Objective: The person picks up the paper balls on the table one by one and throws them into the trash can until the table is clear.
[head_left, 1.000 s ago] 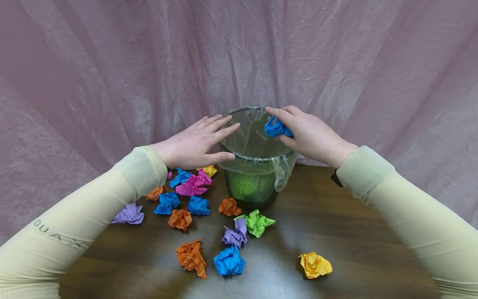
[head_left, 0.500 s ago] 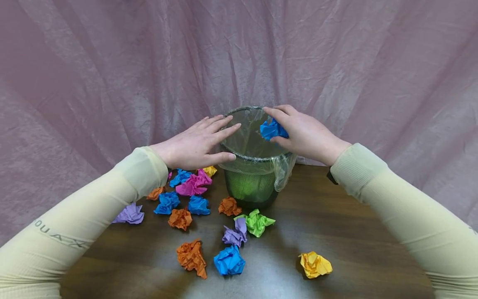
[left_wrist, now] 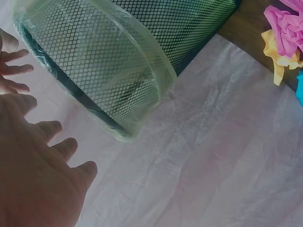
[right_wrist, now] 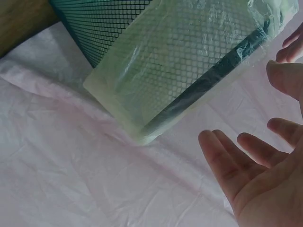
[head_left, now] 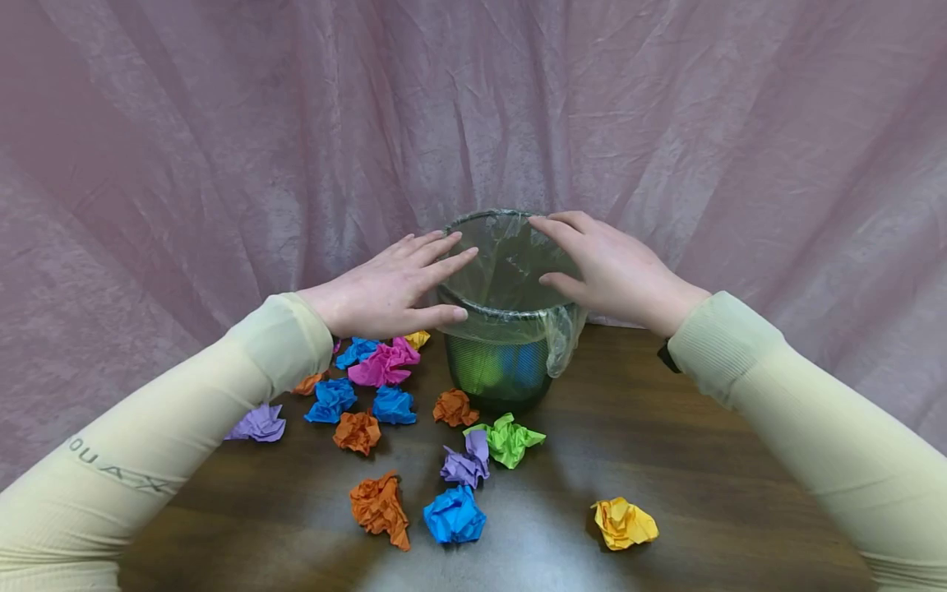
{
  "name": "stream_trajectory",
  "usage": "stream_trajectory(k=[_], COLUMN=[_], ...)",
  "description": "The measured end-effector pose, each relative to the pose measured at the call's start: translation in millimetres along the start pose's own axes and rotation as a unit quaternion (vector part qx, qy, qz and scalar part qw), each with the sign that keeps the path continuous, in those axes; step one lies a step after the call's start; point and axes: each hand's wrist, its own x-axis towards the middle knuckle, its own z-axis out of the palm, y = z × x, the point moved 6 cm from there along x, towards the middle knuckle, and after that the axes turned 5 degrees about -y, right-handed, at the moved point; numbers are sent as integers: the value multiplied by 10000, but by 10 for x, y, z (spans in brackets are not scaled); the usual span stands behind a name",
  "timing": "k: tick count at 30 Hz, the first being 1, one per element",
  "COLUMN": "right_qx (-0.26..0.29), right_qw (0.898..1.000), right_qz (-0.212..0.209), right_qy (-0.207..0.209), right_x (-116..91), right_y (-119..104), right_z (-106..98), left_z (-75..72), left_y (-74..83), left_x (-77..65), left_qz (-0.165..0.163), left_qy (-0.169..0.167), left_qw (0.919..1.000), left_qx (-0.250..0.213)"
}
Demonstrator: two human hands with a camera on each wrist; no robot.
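A mesh wastebasket (head_left: 462, 362) with a clear plastic liner (head_left: 565, 333) folded over its rim stands between my hands. Through its mesh show a green paper ball (head_left: 484, 372) and a blue paper ball (head_left: 528, 366) near the bottom. My left hand (head_left: 392, 284) is spread flat at the left of the rim, fingers straight, holding nothing. On the other side my right hand (head_left: 610, 267) hovers by the rim, its thumb apart from the fingers and nothing between them. In the right wrist view the fingers (right_wrist: 227, 165) reach out loosely beside the lined rim.
Several crumpled paper balls lie left of the basket, among them a pink one (head_left: 385, 363) and an orange one (head_left: 358, 433). Nearer are a lime green ball (head_left: 510, 441), a purple one (head_left: 468, 462), a blue one (head_left: 455, 516) and a yellow one (head_left: 625, 524). A pink curtain (head_left: 473, 107) hangs behind.
The blue paper ball has left my right hand, and blue now shows through the basket's mesh. The right hand shifted slightly left, then back right. My left hand has stayed about still.
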Motion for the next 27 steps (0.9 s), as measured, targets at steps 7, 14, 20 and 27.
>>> stream_trajectory(k=[7,14,20,27], right_qx=[-92,-200,-263,-292], right_qw=[9998,9981,9951,9860], right_qz=[-113,-382,-654,-1346], right_qy=[130,436,693,945], right_x=[-111,-276,-429,-554], right_y=[12,-15,-116,-405], right_z=[-20,-47,-34,10], left_z=[-4,1,17,-2], left_y=[25,66,91,-17], left_x=[2,2,-49,-202], left_qz=[78,177,201,-72], left_qy=[16,98,107,130], left_qw=[10000,9998,9997,9998], left_qx=[-5,32,15,-106])
